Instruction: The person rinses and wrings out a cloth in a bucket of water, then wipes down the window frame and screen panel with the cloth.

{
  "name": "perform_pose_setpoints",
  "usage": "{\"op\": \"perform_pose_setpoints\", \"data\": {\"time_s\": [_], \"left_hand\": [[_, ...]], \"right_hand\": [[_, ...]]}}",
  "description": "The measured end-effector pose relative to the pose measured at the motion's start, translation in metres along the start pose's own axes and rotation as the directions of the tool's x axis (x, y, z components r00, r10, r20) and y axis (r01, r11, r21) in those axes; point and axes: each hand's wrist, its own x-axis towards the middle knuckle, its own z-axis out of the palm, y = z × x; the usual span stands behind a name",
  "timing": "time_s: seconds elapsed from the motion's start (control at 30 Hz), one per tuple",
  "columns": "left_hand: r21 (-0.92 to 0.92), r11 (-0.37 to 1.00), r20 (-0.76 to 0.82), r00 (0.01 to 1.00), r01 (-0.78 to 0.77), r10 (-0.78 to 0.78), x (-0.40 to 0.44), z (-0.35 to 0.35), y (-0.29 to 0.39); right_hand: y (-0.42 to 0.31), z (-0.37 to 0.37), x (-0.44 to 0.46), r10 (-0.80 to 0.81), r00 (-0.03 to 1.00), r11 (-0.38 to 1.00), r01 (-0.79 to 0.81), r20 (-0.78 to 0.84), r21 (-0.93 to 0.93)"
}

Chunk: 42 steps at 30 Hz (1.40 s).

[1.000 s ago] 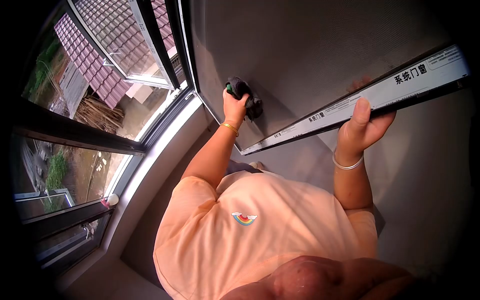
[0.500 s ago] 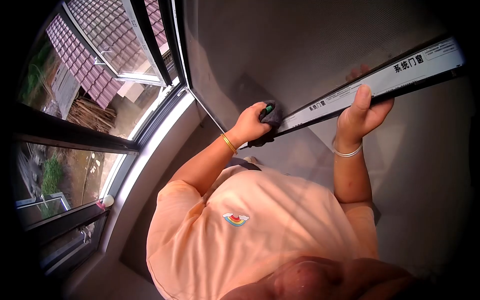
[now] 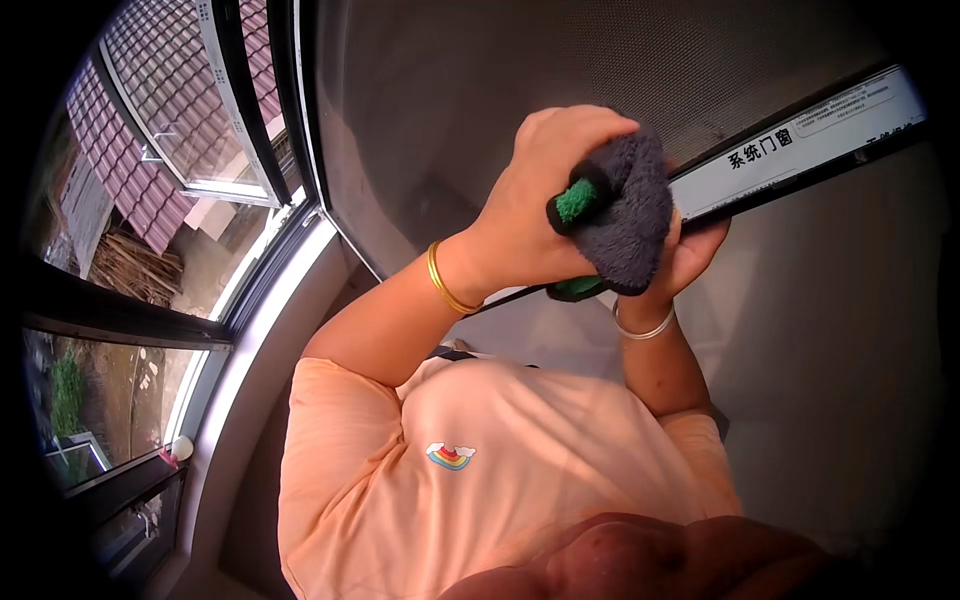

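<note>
My left hand (image 3: 535, 190), with a gold bracelet on its wrist, is closed round a folded dark grey plush cloth (image 3: 640, 220) that shows green patches. The cloth is in front of the black edge of a window sash (image 3: 860, 155); whether it touches the edge I cannot tell. A white label strip (image 3: 765, 150) with Chinese print runs along this edge. Just beyond the cloth, my right hand (image 3: 697, 258), with a silver bangle, grips the sash edge from below. Its thumb and part of its fingers are hidden behind the cloth.
Fine mesh or tinted glass (image 3: 480, 70) fills the sash. On the left, an open window (image 3: 205, 110) looks out on a tiled roof (image 3: 130, 150) and stacked wood. A pale curved sill (image 3: 265, 300) runs below it. A small pink-and-white object (image 3: 180, 450) sits by the lower frame.
My left hand has moved right and up towards the camera with the cloth, which now covers part of the label strip and my right hand. The view has shifted slightly.
</note>
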Motion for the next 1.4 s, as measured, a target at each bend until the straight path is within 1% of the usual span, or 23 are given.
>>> {"op": "perform_pose_setpoints", "data": {"time_s": [0.1, 0.13, 0.27, 0.3, 0.37, 0.43, 0.47, 0.5, 0.57, 0.63, 0.7, 0.77, 0.83, 0.9, 0.97, 1.0, 1.1, 1.17, 1.23, 1.3, 1.33, 1.37, 1.4], "left_hand": [[0.09, 0.986, 0.065, 0.987, 0.143, -0.149, -0.063, -0.002, -0.014], [0.119, 0.973, 0.086, 0.974, 0.197, -0.208, -0.088, -0.004, -0.02], [0.238, 0.859, 0.092, 0.87, 0.453, -0.484, -0.193, -0.004, -0.037], [0.235, 0.866, 0.093, 0.877, 0.442, -0.472, -0.212, -0.007, -0.04], [0.409, 0.761, 0.134, 0.792, 0.503, -0.596, -0.242, -0.012, -0.046], [0.529, 0.616, 0.053, 0.702, 0.584, -0.711, -0.264, -0.015, -0.044], [0.437, 0.57, 0.089, 0.597, 0.696, -0.797, -0.286, -0.016, -0.054], [0.296, 0.56, 0.104, 0.556, 0.774, -0.824, -0.299, -0.015, -0.062], [0.234, 0.562, 0.091, 0.558, 0.793, -0.825, -0.293, -0.015, -0.065], [0.257, 0.576, 0.087, 0.575, 0.776, -0.814, -0.245, -0.016, -0.05], [0.07, 0.719, 0.1, 0.712, 0.692, -0.695, -0.191, -0.015, -0.039], [0.011, 0.819, 0.111, 0.813, 0.574, -0.571, -0.123, -0.015, -0.018], [-0.058, 0.88, 0.126, 0.878, 0.472, -0.462, -0.059, -0.013, 0.005], [-0.261, 0.865, 0.147, 0.903, 0.429, -0.404, -0.009, -0.009, 0.013], [-0.3, 0.905, 0.192, 0.949, 0.3, -0.251, 0.04, -0.012, 0.023], [-0.302, 0.921, 0.16, 0.965, 0.247, -0.206, 0.063, -0.011, 0.027], [-0.46, 0.812, 0.261, 0.929, 0.359, -0.263, 0.13, -0.015, 0.038], [-0.583, 0.772, 0.234, 0.962, 0.253, -0.138, 0.171, -0.012, 0.037], [-0.631, 0.734, 0.231, 0.964, 0.251, -0.131, 0.215, -0.011, 0.044], [-0.518, 0.71, 0.378, 0.872, 0.477, -0.31, 0.261, -0.015, 0.059], [-0.698, 0.55, 0.496, 0.863, 0.46, -0.093, 0.287, -0.01, 0.034], [-0.7, 0.544, 0.496, 0.863, 0.463, -0.096, 0.284, -0.008, 0.034], [-0.677, 0.62, 0.419, 0.9, 0.396, -0.117, 0.275, -0.006, 0.039]], "right_hand": [[0.001, 0.002, 0.003, -0.008, 1.0, 1.0, 0.007, -0.028, -0.016], [0.007, -0.004, 0.004, -0.065, 0.998, 0.989, 0.067, 0.017, -0.131], [0.006, -0.004, 0.009, -0.053, 0.998, 0.997, 0.054, 0.028, -0.048], [0.004, -0.004, 0.01, -0.061, 0.997, 0.996, 0.064, 0.042, -0.06], [0.003, -0.003, 0.009, -0.084, 0.995, 0.994, 0.088, 0.054, -0.065], [0.003, -0.005, 0.008, -0.091, 0.994, 0.986, 0.098, 0.056, -0.136], [0.002, -0.004, 0.007, -0.111, 0.993, 0.984, 0.116, 0.045, -0.132], [0.001, -0.004, 0.006, -0.083, 0.996, 0.99, 0.087, 0.041, -0.109], [-0.001, -0.004, 0.004, -0.076, 0.997, 0.993, 0.077, 0.026, -0.083], [-0.002, -0.003, 0.004, -0.047, 0.999, 0.998, 0.047, 0.016, -0.035], [-0.004, -0.002, 0.005, -0.063, 0.998, 0.998, 0.063, 0.009, -0.001], [-0.001, -0.002, 0.003, -0.061, 0.998, 0.997, 0.062, -0.015, 0.035], [0.0, -0.007, -0.003, -0.009, 1.0, 0.996, 0.011, -0.025, 0.091], [-0.009, -0.005, 0.002, 0.033, 0.999, 0.993, -0.028, -0.043, 0.111], [-0.008, -0.003, -0.004, 0.135, 0.989, 0.975, -0.121, -0.066, 0.186], [-0.007, -0.002, -0.003, 0.066, 0.996, 0.987, -0.056, -0.061, 0.148], [-0.009, -0.003, -0.005, 0.004, 1.0, 0.996, -0.001, -0.023, 0.09], [-0.011, -0.001, -0.006, 0.011, 0.999, 0.994, -0.008, -0.031, 0.109], [-0.013, 0.002, -0.007, 0.021, 0.999, 0.993, -0.016, -0.043, 0.116], [-0.018, 0.003, -0.007, 0.03, 0.999, 0.993, -0.026, -0.034, 0.113], [-0.017, 0.002, -0.007, 0.033, 0.999, 0.994, -0.029, -0.033, 0.106], [-0.016, 0.001, -0.006, 0.043, 0.998, 0.995, -0.039, -0.044, 0.09], [-0.015, 0.002, -0.007, 0.053, 0.997, 0.996, -0.048, -0.059, 0.079]]}}
